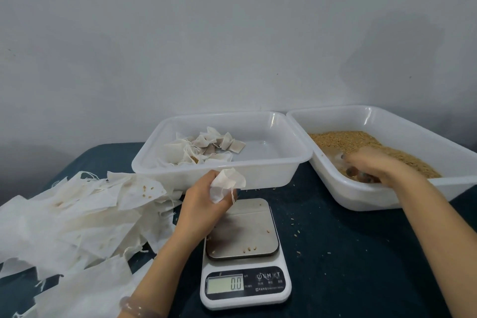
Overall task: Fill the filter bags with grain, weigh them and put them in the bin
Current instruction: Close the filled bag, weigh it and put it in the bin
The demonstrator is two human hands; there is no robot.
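Head view: left hand (202, 202) grips filter bag (225, 184); right hand (375, 166) digs into grain (343, 140), grip unclear.

Scale (245, 261) display reads "0.0"; button marked "M" beside it; small print below too blurred to read.

glossy white plastic bin (289, 160), brushed metal scale (242, 230), matt cloth table (348, 253)

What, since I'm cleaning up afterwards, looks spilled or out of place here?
Loose grains lie on the scale platform, more are scattered on the dark tablecloth right of it, and a few dot the pile of empty bags. Nothing looks damaged.
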